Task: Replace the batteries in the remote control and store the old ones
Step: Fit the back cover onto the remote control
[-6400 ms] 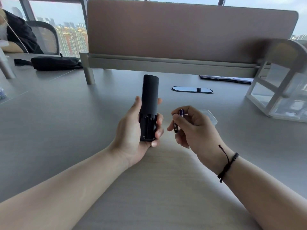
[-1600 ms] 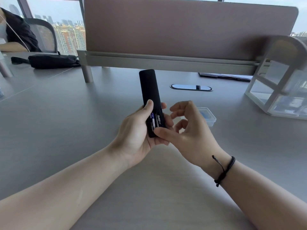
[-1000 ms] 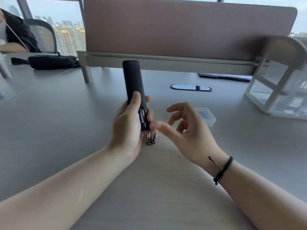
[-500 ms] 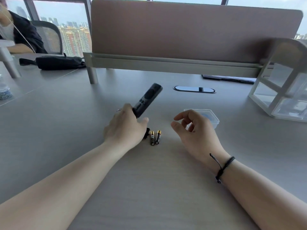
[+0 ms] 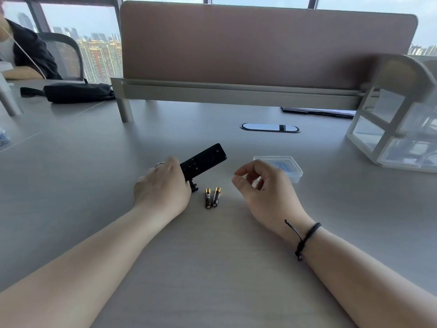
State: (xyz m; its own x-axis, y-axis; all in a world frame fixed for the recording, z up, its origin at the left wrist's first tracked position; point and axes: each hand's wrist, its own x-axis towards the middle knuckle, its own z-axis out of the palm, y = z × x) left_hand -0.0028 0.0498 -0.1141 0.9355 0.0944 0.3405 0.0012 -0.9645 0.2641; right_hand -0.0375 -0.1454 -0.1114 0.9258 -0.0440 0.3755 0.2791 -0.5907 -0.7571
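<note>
My left hand grips the lower end of a black remote control, button side up, its far end pointing up and to the right just above the table. Two black-and-gold batteries lie side by side on the table just right of that hand. A small black part sticks out under my left fingers; I cannot tell what it is. My right hand hovers to the right of the batteries, fingers curled and apart, holding nothing. A small clear plastic box sits behind my right hand.
A brown divider panel on a grey rail crosses the back of the desk. A white clear-drawer organiser stands at the right. A cable port is set in the desk. A black bag and a seated person are at far left.
My left hand turned the remote button side up and lowered it toward the table on the left. My right hand drew away to the right. The two batteries on the table came into view.
</note>
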